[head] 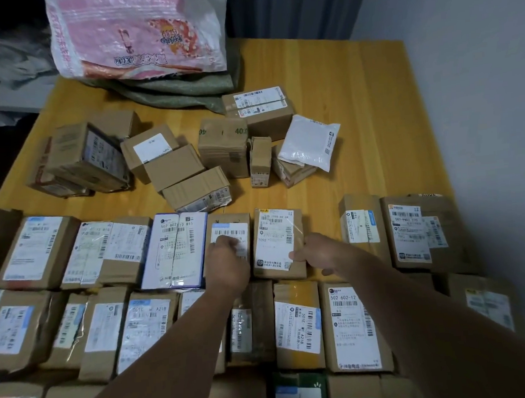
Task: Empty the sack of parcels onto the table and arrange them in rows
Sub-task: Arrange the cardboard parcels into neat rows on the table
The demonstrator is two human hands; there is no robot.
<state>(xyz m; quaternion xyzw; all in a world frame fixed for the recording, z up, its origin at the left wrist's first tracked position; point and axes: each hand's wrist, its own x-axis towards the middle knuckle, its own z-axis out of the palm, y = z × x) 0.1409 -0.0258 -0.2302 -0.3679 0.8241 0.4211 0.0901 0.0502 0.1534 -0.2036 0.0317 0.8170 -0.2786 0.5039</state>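
**Most parcels in rows, about a dozen still loose**

Well beyond both hands sits the pink-and-white woven plastic sack (138, 33); whether it is empty cannot be seen. Between it and the hands, a loose heap of brown cardboard boxes (175, 164) and a white plastic mailer (310, 142) await sorting on the yellow wooden bench (356, 99). The right hand (314, 254) pinches the right edge of a brown cardboard parcel with a large white label (275, 238). It lies flat, label up, long axis pointing away from the person. Just left, the left hand (227, 263) rests curled on a narrow brown box (229, 229); any grip is unclear.
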